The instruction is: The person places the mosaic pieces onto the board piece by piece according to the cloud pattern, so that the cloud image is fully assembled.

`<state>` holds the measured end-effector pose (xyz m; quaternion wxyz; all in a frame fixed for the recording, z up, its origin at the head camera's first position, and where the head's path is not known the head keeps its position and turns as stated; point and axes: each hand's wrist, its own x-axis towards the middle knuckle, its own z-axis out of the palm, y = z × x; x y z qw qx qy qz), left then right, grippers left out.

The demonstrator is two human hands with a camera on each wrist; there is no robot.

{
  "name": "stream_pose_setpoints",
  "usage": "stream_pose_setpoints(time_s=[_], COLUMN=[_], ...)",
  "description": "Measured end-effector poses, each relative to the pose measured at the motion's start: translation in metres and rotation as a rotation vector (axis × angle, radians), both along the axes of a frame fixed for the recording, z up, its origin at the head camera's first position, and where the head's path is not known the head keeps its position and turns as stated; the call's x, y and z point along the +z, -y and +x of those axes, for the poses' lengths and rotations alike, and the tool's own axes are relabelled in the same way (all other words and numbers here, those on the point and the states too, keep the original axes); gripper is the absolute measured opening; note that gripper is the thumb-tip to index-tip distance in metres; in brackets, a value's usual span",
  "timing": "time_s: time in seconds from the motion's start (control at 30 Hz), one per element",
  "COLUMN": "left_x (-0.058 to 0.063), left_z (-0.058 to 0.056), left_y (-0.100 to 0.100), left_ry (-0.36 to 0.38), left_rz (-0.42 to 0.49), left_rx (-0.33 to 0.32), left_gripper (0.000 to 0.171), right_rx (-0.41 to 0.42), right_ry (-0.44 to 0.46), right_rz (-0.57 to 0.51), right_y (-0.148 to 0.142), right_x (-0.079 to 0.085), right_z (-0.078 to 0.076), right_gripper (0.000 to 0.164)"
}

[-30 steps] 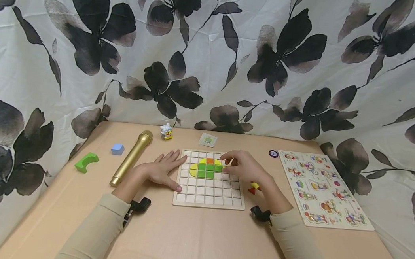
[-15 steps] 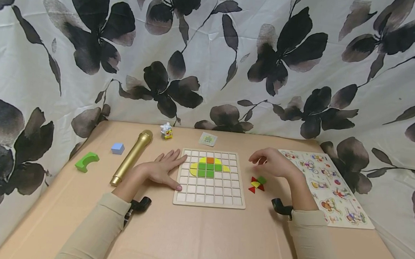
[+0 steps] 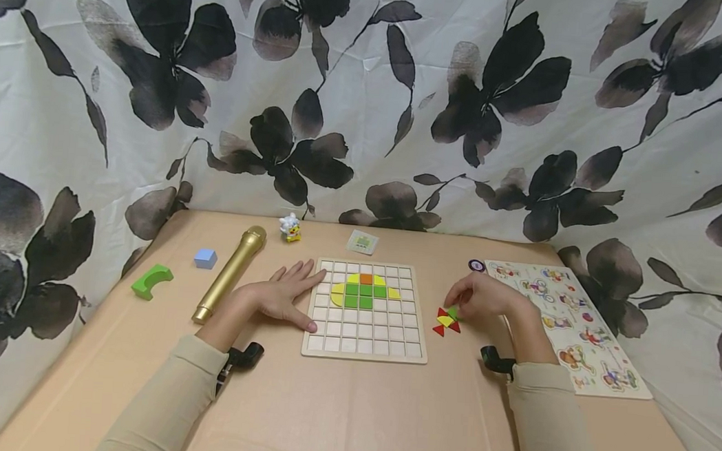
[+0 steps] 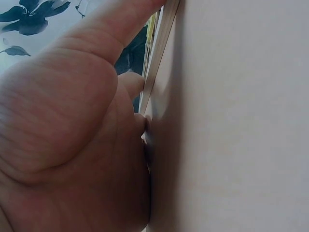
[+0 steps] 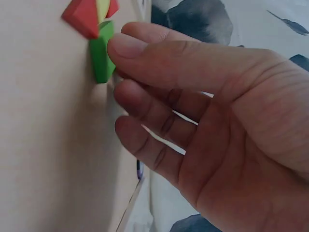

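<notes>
A wooden grid board [image 3: 362,346] lies in the middle of the table, with green, yellow and orange tiles [image 3: 359,291] fitted in its upper cells. My left hand [image 3: 282,296] rests spread at the board's left edge, its thumb and fingertips on the frame; in the left wrist view the palm stands beside the board's wooden side. To the right of the board, my right hand [image 3: 483,298] pinches a green tile [image 5: 101,53] between thumb and forefinger, the other fingers loosely bent. Red and yellow tiles [image 3: 446,322] lie right beside it.
A small pattern card [image 3: 363,243] and a toy figure [image 3: 289,228] stand behind the board. At left are a gold microphone [image 3: 230,273], a blue block [image 3: 205,259] and a green arch block [image 3: 151,282]. A picture board [image 3: 578,335] and a dark round disc [image 3: 476,266] lie at right.
My right hand has left the board, where a yellow tile now shows at the right end of the pattern, and moved right and down to the green tile. My left hand stays put.
</notes>
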<state>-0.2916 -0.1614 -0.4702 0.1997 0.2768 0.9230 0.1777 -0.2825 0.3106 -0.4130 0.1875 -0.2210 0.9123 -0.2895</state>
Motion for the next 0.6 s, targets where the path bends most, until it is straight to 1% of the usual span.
stream_pose_setpoints(time_s=[0.13, 0.2, 0.27, 0.37, 0.43, 0.53, 0.6], left_x=[0.001, 0.004, 0.008, 0.011, 0.012, 0.018, 0.019], left_z=[0.001, 0.002, 0.004, 0.007, 0.008, 0.011, 0.011], left_y=[0.0, 0.0, 0.0, -0.001, -0.001, -0.003, -0.004], left_ry=[-0.006, -0.009, 0.004, 0.003, 0.003, 0.004, 0.006], left_rz=[0.013, 0.034, 0.066, 0.082, 0.074, 0.037, 0.015], left_rx=[-0.01, -0.019, -0.025, -0.031, -0.027, -0.027, -0.021], left_gripper=[0.134, 0.134, 0.133, 0.133, 0.132, 0.131, 0.129], right_rx=[0.002, 0.002, -0.003, -0.004, -0.002, -0.002, -0.005], right_ry=[0.013, 0.019, 0.028, 0.04, 0.042, 0.05, 0.049], right_rz=[0.01, 0.012, 0.015, 0.016, 0.019, 0.018, 0.018], right_y=[-0.001, -0.001, -0.001, 0.0, 0.001, 0.001, 0.001], right_x=[-0.005, -0.006, -0.006, -0.006, -0.005, -0.005, -0.005], right_z=[-0.003, -0.004, -0.004, -0.004, -0.004, -0.003, -0.002], right_gripper=[0.023, 0.022, 0.021, 0.021, 0.021, 0.021, 0.02])
